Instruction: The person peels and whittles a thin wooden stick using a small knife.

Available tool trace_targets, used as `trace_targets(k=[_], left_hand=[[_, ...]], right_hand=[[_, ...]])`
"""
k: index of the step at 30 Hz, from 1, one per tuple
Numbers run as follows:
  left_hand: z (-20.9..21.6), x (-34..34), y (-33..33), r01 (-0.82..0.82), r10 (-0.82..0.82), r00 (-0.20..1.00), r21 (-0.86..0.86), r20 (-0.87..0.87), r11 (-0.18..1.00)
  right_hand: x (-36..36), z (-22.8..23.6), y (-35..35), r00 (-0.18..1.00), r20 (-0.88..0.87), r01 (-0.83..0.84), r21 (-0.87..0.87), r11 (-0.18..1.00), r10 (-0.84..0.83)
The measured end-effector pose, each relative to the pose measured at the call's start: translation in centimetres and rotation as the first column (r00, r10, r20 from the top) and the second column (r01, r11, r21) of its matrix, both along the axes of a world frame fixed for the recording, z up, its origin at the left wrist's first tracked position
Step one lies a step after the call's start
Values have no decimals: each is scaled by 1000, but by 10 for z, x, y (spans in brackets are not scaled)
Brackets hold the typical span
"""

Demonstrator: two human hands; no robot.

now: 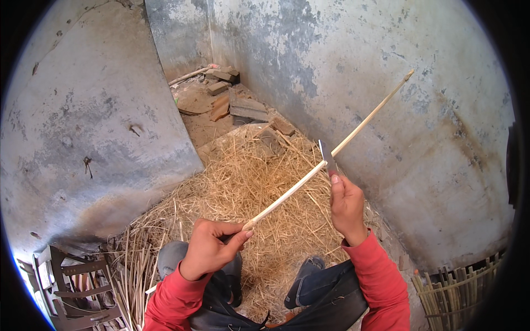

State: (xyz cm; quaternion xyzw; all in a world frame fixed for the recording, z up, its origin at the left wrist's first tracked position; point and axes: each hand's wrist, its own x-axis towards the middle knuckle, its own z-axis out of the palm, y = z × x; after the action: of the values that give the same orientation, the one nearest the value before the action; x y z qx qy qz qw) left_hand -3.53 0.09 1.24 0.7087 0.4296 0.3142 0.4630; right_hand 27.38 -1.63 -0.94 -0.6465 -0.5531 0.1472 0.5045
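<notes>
My left hand (pixel 215 246) pinches a long, pale wooden stick (pixel 284 197) between thumb and fingers. The stick slants up to the right, whitish between my hands and yellower past the blade, with a knot near its far tip. In my right hand (pixel 348 207) is a knife (pixel 330 157), its handle gripped in closed fingers with the thumb along it. The blade points upward and crosses the stick, touching it or very close. A pale end (pixel 151 288) shows beside my left sleeve; whether it belongs to the same stick I cannot tell.
Straw-like shavings (pixel 265 182) cover the floor around my feet. Long thin sticks (pixel 130 276) lie at left by a dark wooden chair (pixel 83 281). Weathered walls (pixel 397 160) rise on both sides. Bricks (pixel 248 107) lie in the far corner; a slatted basket-like frame (pixel 458 292) stands lower right.
</notes>
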Motion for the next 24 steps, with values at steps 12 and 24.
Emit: trace_targets(k=[12,24], left_hand=[[1,-4,-1,0,0,1000,-46,-10,999],[6,6,-2,63,-65,997,-46,-40,997]], right_hand=[[0,-1,-5,998,-45,-52,-1,999,51],[18,24,5,961,-272,32,-37,999,-41]])
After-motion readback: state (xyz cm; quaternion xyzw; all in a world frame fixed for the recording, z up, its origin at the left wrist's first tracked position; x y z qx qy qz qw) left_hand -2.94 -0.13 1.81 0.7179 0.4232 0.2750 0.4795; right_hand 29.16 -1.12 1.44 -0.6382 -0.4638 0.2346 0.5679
